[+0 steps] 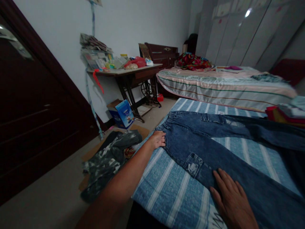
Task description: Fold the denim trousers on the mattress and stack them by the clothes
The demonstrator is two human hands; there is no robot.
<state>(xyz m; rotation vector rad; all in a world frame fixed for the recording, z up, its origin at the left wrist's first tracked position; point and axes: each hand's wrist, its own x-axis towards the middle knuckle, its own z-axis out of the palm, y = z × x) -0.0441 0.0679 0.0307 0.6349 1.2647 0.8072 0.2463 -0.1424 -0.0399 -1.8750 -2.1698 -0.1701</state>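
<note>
A pair of dark blue jeans (188, 140) lies spread on a blue-and-white striped cloth (164, 184), its elastic waist toward the left and its legs running right. Each leg carries a patch pocket with a pale print. At the side edge just below the waist, my left hand (159, 140) has its fingers curled on the denim; the fingertips are partly hidden. My right hand (232, 197) rests flat on the nearer leg, below the cargo pocket (193, 164), with its fingers stretched out.
Folded clothes (286, 113) are stacked at the right edge. Camouflage clothing (111, 159) lies on cardboard on the floor at left, near a blue box (122, 114). Behind stand a cluttered sewing-machine table (116, 72) and a bed (214, 86).
</note>
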